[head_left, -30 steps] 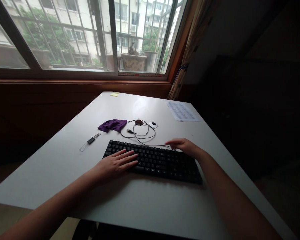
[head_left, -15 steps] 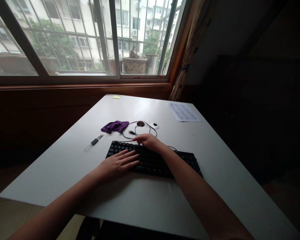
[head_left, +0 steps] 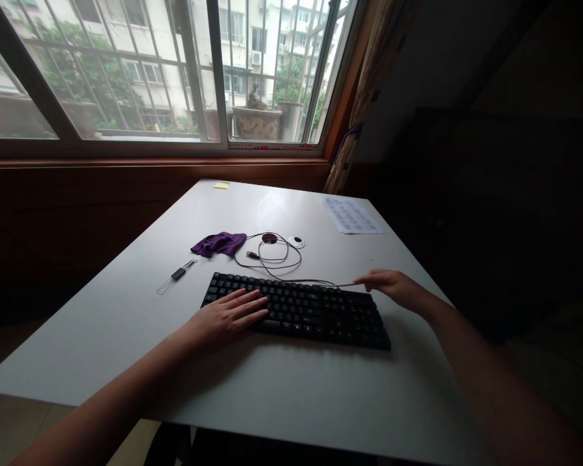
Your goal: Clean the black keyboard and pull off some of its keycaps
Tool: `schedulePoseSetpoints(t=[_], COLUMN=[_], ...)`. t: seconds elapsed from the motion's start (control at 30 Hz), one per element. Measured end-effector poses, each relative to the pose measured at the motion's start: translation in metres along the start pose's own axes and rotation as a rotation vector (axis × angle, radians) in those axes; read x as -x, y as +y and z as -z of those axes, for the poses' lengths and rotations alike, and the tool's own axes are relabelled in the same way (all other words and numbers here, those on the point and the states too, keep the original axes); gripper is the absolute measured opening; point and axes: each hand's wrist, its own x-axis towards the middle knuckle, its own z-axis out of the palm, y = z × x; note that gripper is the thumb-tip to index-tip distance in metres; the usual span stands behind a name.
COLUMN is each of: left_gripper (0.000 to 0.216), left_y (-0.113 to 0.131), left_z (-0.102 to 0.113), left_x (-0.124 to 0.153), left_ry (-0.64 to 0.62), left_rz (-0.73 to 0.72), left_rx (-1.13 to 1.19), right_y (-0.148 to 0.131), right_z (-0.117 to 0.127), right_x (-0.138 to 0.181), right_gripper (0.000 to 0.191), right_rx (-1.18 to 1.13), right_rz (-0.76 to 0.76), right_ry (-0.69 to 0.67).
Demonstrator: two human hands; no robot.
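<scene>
A black keyboard (head_left: 320, 316) lies across the white table (head_left: 282, 395). My left hand (head_left: 228, 314) rests flat on its left end, fingers stretched out over the keys. My right hand (head_left: 396, 286) is at the keyboard's far right corner, fingers pinched on a thin pale strand that points left along the back edge; I cannot make out what it is. The keyboard's dark cable (head_left: 278, 260) lies in loose loops behind the keys.
Behind the keyboard lie a purple cloth (head_left: 218, 243), a small wire tool with a black grip (head_left: 175, 274) and a white round piece (head_left: 297, 242). A printed sheet (head_left: 352, 215) sits at the back right, a yellow note (head_left: 221, 185) near the window.
My right hand swept left along the keyboard's back edge to the middle, then returned right past the far corner. My left hand stayed flat on the keys.
</scene>
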Motion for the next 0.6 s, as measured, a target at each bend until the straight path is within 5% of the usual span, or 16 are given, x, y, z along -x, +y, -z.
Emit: schedulePoseSetpoints(t=[0.13, 0.27, 0.6], left_gripper=[0.06, 0.059, 0.059], left_y=[-0.001, -0.002, 0.0], left_z=[-0.002, -0.003, 0.0], left_x=[0.0, 0.0, -0.001], left_ry=[0.014, 0.021, 0.033], left_rz=[-0.008, -0.018, -0.022], left_rx=[-0.003, -0.028, -0.051], right_y=[0.045, 0.056, -0.033], right_z=[0.024, 0.02, -0.054], right_x=[0.046, 0.057, -0.044], right_gripper=[0.037, 0.04, 0.037], right_rx=[-0.053, -0.098, -0.125], right_rz=[-0.174, -0.217, 0.09], right_ry=[0.122, 0.166, -0.064])
